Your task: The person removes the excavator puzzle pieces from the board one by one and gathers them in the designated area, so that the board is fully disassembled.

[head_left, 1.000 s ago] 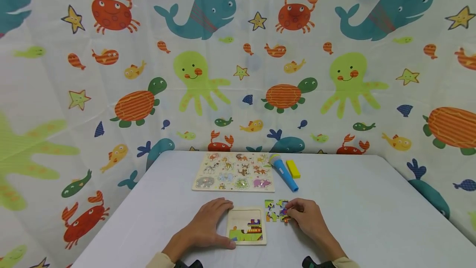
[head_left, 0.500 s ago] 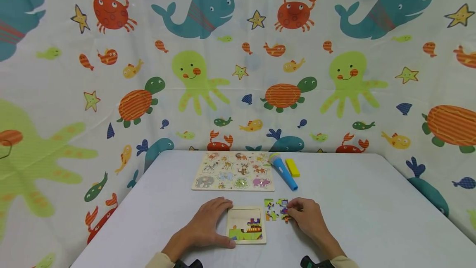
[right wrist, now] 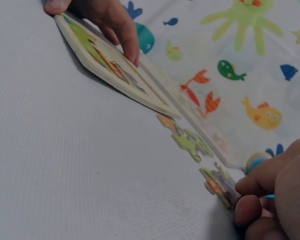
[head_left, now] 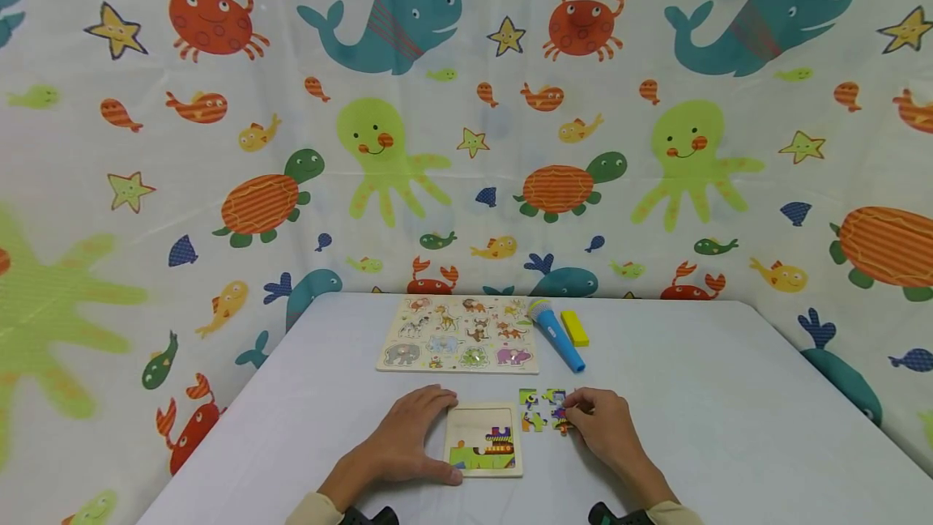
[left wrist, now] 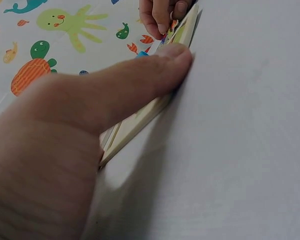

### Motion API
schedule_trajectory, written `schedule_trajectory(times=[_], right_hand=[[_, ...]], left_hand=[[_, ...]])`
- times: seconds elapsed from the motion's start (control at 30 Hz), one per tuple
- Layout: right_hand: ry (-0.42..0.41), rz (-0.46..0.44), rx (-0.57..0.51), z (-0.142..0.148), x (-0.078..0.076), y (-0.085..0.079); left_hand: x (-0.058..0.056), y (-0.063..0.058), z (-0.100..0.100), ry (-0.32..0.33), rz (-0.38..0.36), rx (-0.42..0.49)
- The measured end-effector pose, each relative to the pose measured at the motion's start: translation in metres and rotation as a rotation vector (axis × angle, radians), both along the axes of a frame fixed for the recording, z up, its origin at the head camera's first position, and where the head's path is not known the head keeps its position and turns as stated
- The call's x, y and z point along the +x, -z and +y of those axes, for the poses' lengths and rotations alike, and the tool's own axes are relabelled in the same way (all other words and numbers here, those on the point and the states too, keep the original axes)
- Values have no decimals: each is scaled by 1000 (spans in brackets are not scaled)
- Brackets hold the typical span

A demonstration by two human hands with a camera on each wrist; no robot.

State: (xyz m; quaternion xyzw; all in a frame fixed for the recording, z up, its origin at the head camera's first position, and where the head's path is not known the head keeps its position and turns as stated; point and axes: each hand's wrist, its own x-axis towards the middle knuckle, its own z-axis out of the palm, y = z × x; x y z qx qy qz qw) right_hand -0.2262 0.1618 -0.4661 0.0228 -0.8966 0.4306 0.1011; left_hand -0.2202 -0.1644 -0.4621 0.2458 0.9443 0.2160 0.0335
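Note:
My left hand spans the left side of a small wooden puzzle board, thumb on the near edge and fingers at the far left corner. Joined pieces fill the board's lower part and some of its right side; bare wood shows above them. Just right of the board lie several loose jigsaw pieces. With thumb and index finger my right hand pinches the edge of a colourful puzzle piece at the right of this group. In the right wrist view, the fingertips partly cover that piece.
Behind the small board lies a larger wooden animal puzzle. A blue toy microphone and a yellow block are to its right. All rest on a white-covered table, with a sea-animal curtain beyond.

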Motion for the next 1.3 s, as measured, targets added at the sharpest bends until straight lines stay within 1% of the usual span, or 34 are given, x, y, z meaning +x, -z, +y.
schedule_trajectory(times=[0.13, 0.33, 0.4, 0.73, 1.0, 1.3], right_hand=[[-3, -4, 19, 0, 1, -2], [-31, -92, -1, 4, 2, -7], [-38, -108, -2, 5, 2, -8], [-52, -140, -48, 7, 4, -11], [-59, -152, -34, 6, 5, -11], [-62, -152, -22, 5, 5, -10]], left_hand=[[0, 0, 0, -1, 10, -7], [0, 0, 0, -5, 7, -13], [-1, 0, 1, -5, 7, -17], [-2, 1, 0, -3, 11, -13], [-2, 2, -1, 2, 5, -20], [-1, 1, -1, 1, -2, -18]])
